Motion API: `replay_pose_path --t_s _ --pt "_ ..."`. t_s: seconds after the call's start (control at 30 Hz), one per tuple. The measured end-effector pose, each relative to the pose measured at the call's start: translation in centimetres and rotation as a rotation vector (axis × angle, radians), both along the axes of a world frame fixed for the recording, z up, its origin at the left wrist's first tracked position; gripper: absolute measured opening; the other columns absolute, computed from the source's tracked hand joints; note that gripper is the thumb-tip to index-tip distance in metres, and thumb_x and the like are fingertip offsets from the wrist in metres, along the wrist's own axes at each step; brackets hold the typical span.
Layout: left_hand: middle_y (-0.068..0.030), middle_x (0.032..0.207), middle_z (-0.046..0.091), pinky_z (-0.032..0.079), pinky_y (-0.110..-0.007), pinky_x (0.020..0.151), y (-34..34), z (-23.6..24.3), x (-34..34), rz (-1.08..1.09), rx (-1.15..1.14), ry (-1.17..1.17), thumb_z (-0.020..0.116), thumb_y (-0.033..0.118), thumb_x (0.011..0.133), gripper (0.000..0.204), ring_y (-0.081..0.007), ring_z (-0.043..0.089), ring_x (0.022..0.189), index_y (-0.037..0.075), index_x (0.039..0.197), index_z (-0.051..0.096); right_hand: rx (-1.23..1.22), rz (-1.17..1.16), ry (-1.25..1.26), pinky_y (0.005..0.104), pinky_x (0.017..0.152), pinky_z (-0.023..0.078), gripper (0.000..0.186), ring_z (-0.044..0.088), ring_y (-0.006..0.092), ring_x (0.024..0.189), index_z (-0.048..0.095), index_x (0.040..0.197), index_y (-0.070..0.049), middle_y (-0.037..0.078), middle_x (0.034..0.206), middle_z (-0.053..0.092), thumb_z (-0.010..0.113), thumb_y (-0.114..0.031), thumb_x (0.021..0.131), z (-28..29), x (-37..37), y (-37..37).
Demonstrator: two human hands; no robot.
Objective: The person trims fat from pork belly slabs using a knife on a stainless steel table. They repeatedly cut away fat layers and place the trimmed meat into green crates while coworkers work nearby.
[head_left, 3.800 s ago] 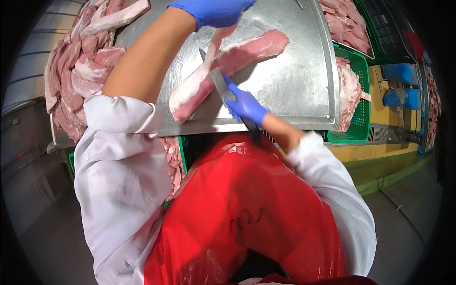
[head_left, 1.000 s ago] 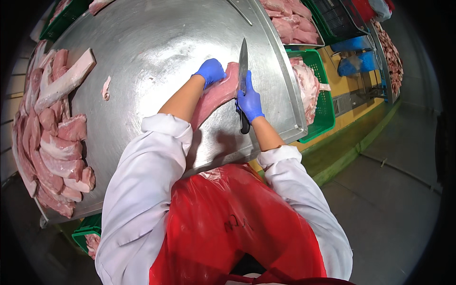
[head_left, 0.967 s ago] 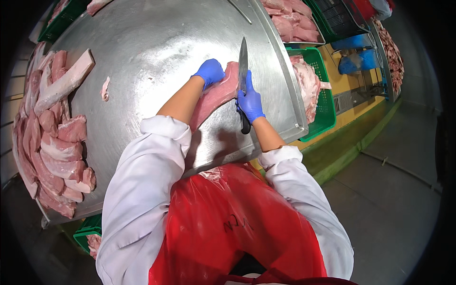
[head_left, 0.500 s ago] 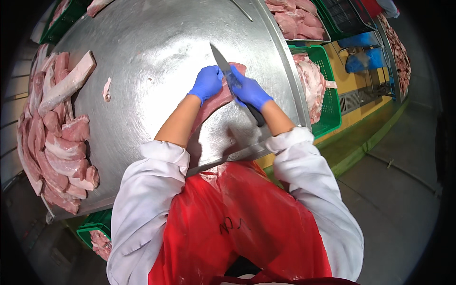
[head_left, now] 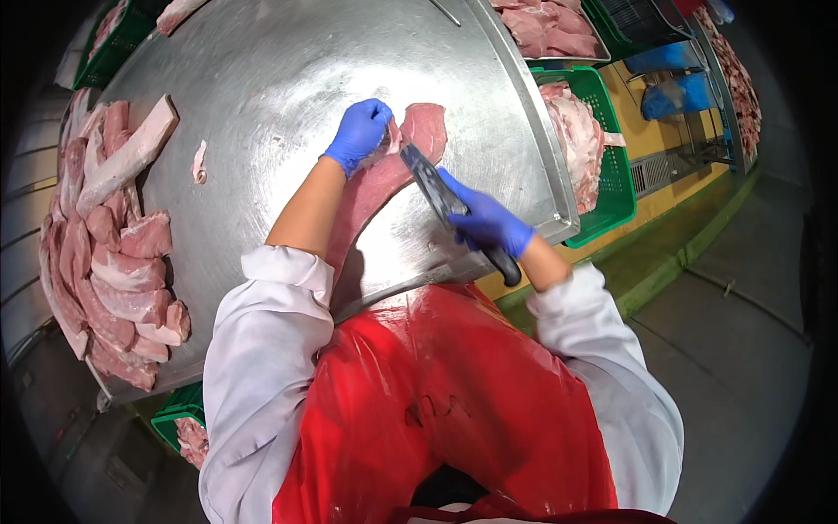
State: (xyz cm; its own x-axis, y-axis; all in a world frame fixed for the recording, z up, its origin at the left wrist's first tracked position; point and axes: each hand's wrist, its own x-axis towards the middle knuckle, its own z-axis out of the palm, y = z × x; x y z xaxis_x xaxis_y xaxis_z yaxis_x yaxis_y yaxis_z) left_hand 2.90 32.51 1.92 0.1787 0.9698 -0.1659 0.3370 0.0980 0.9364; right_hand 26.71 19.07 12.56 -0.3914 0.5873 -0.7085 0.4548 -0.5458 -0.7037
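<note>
Closed around the black-handled knife (head_left: 430, 182), your right hand (head_left: 493, 223) sits right of centre, one digit stretched forward beside the blade, probably for steering. Your left hand (head_left: 359, 133), upper centre, is curled into a fist and seems to pinch a pale flap (head_left: 392, 141) at the meat's edge; fingertips partly hidden. Likely reason: tension, keeping the flap clear of the blade.

Long cut of meat (head_left: 371, 199): centre of frame, on the metal table (head_left: 262, 218), running from upper centre down behind your left forearm. Knife tip at its upper part, angled up-left, presumably to suit your wrist.

Heaped meat (head_left: 109, 253) at far left, small scrap (head_left: 200, 163) nearer; both well apart, which leaves your blade room. Green crate (head_left: 620, 188), right, beside the table edge, apparently for easy reach.
</note>
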Motion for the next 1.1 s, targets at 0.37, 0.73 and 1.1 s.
replay_pose_path --t_s 0.37,0.73,1.1 --pt "-0.0004 0.081 0.064 0.049 -0.028 0.071 2.0 -2.6 -11.0 0.179 -0.092 -0.248 0.062 0.013 0.093 0.013 -0.0111 0.057 0.074 0.002 0.091 0.068 0.010 0.169 -0.013 0.0306 0.057 0.054 0.081 0.062 0.0140 0.061 0.010 0.163 -0.026 0.011 0.087 0.067 0.055 -0.012 0.096 1.9 -1.2 -5.9" --pt "-0.0267 0.109 0.069 0.051 -0.049 0.091 -1.4 1.8 -7.6 -0.632 0.064 0.797 0.060 0.023 0.090 0.041 -0.0420 0.066 0.106 0.007 0.127 0.052 0.236 -0.439 0.199 0.0302 0.047 0.049 0.080 0.058 0.0135 0.053 0.014 0.163 -0.027 0.009 0.076 0.061 0.053 -0.005 0.097 -6.2 -6.9 4.4" --pt "-0.0279 0.089 0.069 0.054 -0.052 0.073 -1.3 9.3 -6.1 -0.593 0.212 0.849 0.060 0.012 0.086 0.037 -0.0482 0.067 0.084 0.004 0.122 0.053 0.256 0.003 0.086 0.0350 0.053 0.054 0.081 0.064 0.0204 0.057 0.013 0.163 -0.019 0.017 0.082 0.068 0.054 -0.012 0.093 -4.3 -8.9 -2.4"
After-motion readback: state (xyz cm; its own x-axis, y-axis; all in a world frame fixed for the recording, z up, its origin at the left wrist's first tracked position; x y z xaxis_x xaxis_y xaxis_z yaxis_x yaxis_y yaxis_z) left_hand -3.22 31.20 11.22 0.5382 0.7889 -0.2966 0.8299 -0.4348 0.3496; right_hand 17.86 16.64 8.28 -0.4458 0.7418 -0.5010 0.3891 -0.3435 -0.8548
